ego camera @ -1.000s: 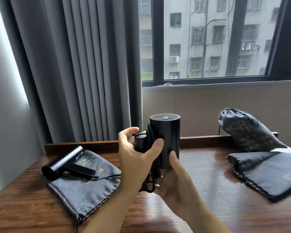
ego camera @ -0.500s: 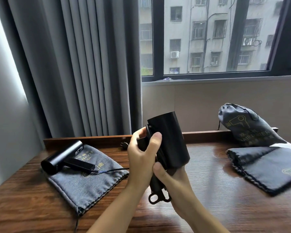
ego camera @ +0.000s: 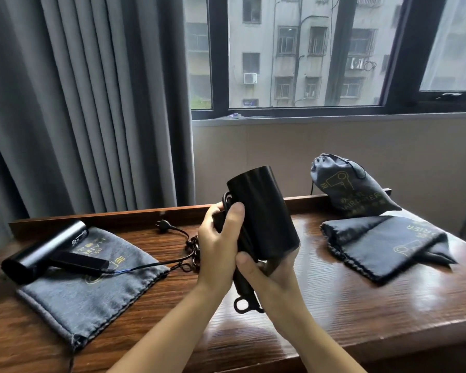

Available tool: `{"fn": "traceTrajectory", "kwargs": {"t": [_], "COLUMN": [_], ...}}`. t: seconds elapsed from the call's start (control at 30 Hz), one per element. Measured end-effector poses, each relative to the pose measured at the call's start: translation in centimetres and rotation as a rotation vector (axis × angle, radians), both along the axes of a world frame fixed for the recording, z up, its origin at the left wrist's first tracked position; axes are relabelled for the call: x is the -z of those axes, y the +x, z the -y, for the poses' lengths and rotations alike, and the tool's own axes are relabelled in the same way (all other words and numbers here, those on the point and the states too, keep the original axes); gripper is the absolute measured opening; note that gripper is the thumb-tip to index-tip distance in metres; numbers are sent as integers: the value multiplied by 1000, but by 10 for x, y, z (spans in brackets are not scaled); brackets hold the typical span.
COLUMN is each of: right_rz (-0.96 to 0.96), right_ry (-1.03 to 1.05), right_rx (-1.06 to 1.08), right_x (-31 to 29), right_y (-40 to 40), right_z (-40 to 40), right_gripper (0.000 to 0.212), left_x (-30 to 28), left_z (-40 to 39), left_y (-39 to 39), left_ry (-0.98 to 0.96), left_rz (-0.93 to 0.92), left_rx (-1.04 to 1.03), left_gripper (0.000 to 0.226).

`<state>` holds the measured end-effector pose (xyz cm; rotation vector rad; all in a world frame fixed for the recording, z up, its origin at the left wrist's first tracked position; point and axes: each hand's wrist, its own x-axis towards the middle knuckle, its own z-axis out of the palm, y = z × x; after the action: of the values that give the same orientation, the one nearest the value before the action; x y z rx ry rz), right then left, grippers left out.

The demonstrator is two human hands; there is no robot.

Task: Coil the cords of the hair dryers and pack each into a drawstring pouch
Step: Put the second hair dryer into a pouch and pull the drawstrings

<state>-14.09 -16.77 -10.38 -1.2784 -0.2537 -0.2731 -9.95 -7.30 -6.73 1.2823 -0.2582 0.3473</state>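
I hold a black hair dryer (ego camera: pixel 264 211) above the middle of the wooden table, barrel tilted up and back. My left hand (ego camera: pixel 219 246) grips its folded handle and the coiled cord against the barrel. My right hand (ego camera: pixel 267 275) grips the barrel's lower end from below; a cord loop (ego camera: pixel 244 305) hangs under it. A second black hair dryer (ego camera: pixel 46 249) lies on a flat grey pouch (ego camera: pixel 86 286) at the left, its cord (ego camera: pixel 172 262) and plug (ego camera: pixel 164 226) loose on the table.
A filled grey drawstring pouch (ego camera: pixel 347 187) leans against the back ledge at the right. In front of it lies a flat empty pouch (ego camera: pixel 382 246). Grey curtains hang at the left, a window behind. The table's front edge (ego camera: pixel 361 343) is near on the right.
The dryer in my hands has tipped from upright, with its grille showing, to tilted back. Both hands shifted a little to the right, and the hanging cord loop came into sight.
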Motion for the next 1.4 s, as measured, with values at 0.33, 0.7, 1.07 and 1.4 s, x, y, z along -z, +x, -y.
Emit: {"fn": "traceTrajectory", "kwargs": {"t": [0.33, 0.7, 1.07, 1.4], "right_rz": [30, -38, -16, 6], "right_ry": [20, 144, 37, 35], "right_rx": [133, 466, 791, 792], "right_x": [-2, -6, 3, 6], "right_y": [-13, -36, -38, -36], "right_z": [44, 125, 198, 210], "right_gripper": [87, 71, 75, 68], "left_x": [8, 11, 51, 42], "left_z": [41, 96, 197, 205], "left_y": [1, 54, 158, 164], "left_ry": [95, 538, 1693, 1775], "left_rz": [187, 269, 1040, 1040], "left_rx": [173, 413, 224, 200], "left_gripper": [69, 92, 60, 29]}}
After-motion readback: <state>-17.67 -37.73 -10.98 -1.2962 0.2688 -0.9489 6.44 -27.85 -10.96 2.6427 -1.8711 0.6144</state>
